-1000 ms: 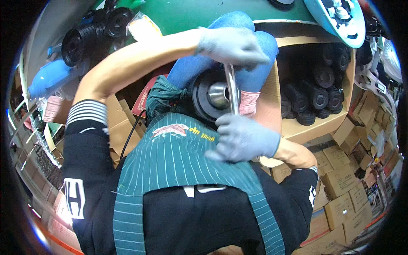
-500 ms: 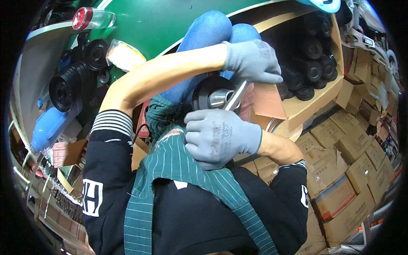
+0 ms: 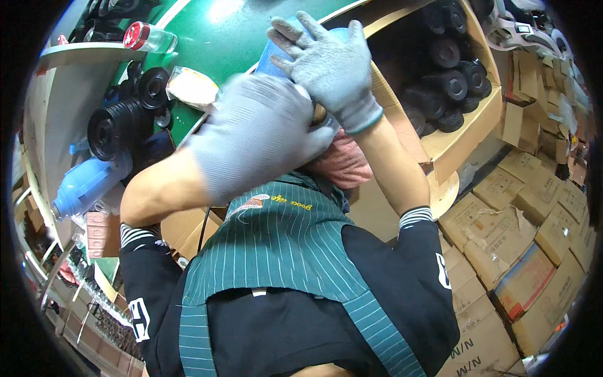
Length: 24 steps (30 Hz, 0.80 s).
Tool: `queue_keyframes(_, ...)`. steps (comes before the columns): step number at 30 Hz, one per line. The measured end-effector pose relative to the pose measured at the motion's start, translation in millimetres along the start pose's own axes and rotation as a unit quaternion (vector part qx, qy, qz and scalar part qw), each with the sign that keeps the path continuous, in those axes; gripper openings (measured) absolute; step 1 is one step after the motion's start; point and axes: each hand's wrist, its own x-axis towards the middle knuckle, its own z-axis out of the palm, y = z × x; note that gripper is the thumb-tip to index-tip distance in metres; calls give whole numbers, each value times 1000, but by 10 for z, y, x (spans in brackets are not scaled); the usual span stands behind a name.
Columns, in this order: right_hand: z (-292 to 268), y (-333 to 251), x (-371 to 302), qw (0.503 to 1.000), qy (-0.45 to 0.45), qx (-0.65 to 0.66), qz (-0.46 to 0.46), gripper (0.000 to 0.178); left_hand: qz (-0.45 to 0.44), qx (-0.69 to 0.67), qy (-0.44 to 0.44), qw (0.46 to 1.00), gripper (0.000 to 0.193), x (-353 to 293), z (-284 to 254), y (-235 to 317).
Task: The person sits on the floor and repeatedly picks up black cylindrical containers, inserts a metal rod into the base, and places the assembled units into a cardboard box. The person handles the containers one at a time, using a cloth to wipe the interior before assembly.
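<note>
My right hand (image 3: 333,72), in a grey knit glove, is raised over my lap with its fingers spread and nothing visible in them. My left hand (image 3: 257,132), in a matching glove, is beside it, its thumb pointing toward the right wrist. Motion smears the left hand, and its fingers are mostly hidden. A small brownish, shiny bit (image 3: 319,113) shows in the gap between the two hands; its kind is unclear. Just below the hands, a pink cloth (image 3: 345,160) lies over my lap, above my green striped apron (image 3: 282,245).
To the right, an open carton (image 3: 461,151) holds several black round parts (image 3: 453,85). Stacked cardboard boxes (image 3: 483,232) stand beyond it. On the left are black discs (image 3: 110,132), a blue bottle (image 3: 81,182), a clear red-ended jar (image 3: 151,38) and a white packet (image 3: 191,88).
The metal tube and black round part at my hands are no longer visible. My right hand moved up and spread its fingers; my left hand moved left and toward me. The pink cloth shows more.
</note>
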Motion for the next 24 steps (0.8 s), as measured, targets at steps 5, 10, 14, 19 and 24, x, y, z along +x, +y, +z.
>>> queue_keyframes(5, 64, -119, -10, 997, 76, -4, -6, 96, -122, 111, 138, 977, 49, 228, 778, 334)
queue_keyframes(10, -353, -381, -439, 950, 152, -147, -229, 69, -143, 41, 104, 983, 48, 10, 704, 161)
queue_keyframes(14, -649, -167, -529, 960, 259, 10, -102, 62, -105, 87, 138, 981, 48, -51, 779, 126)
queue_keyframes(19, -729, -10, 40, 991, 127, 14, 35, 42, -73, 102, 164, 978, 45, -57, 851, 76)
queue_keyframes(24, -1072, 109, -139, 982, -77, 171, 7, 66, -39, -46, 169, 984, 31, -94, 820, -139)
